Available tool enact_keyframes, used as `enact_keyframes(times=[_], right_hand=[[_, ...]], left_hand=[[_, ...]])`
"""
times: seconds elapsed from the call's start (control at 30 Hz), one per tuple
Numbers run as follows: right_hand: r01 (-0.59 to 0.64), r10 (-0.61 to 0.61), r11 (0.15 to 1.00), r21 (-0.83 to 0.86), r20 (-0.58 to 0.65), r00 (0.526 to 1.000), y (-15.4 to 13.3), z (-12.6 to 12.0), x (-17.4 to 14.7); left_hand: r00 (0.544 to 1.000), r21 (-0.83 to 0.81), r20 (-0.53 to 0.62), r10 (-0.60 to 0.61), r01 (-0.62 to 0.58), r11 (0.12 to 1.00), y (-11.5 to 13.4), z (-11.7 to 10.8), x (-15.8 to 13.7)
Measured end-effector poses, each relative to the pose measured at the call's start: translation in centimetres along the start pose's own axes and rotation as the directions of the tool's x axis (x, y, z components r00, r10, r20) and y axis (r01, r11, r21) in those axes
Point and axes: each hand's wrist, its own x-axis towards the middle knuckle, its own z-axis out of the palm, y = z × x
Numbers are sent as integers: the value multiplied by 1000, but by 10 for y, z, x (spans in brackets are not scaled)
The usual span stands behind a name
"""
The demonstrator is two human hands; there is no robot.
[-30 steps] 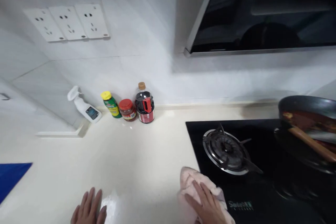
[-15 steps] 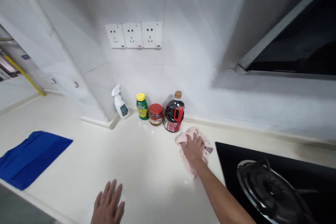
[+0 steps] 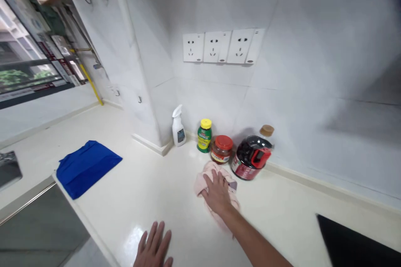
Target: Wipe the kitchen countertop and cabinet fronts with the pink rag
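Note:
My right hand (image 3: 216,194) presses down on a crumpled pale pink cloth (image 3: 202,183) on the white countertop, fingers bent over it. Just behind the cloth stands a red-lidded jar (image 3: 221,150). To its right is a big bottle of dark liquid (image 3: 249,162) with a red handle and brown cap. Left of the jar are a green bottle with a yellow cap (image 3: 204,136) and a white spray bottle (image 3: 178,130). My left hand (image 3: 153,247) rests near the counter's front, empty, fingers stretched out and slightly apart.
A blue cloth-like sheet (image 3: 89,167) lies at the counter's left front edge. A wall pillar (image 3: 147,104) juts out behind it. The black cooktop (image 3: 354,244) is at the lower right, and part of a sink (image 3: 11,171) shows far left. Wall sockets (image 3: 216,46) sit above the bottles.
The view has turned left. My right hand has moved the pink cloth leftward along the counter, from between the big bottle and the cooktop to in front of the jar. My left hand stays open.

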Motion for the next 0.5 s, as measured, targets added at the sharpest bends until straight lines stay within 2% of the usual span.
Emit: enact_keyframes(times=[0.1, 0.2, 0.27, 0.33, 0.4, 0.5], right_hand=[[115, -118, 993, 37, 75, 990, -29, -4, 51], [96, -102, 993, 74, 82, 991, -59, -6, 92], [78, -86, 992, 101, 78, 993, -86, -5, 101], [130, -141, 983, 131, 85, 986, -121, -3, 92], [249, -269, 954, 167, 108, 957, -161, 1, 67], [447, -485, 863, 237, 139, 863, -215, 9, 18]], left_hand=[[1000, -7, 0, 0, 0, 1000, 1, 2, -3], [999, -10, 26, -20, 20, 1000, 4, 1, -5], [998, -13, 45, -31, 31, 999, 5, 0, -6], [998, -11, 54, -30, 31, 999, 5, 0, -7], [999, 0, 40, -19, 19, 1000, 3, 1, -8], [1000, 20, 10, 4, -4, 1000, -2, 3, -9]])
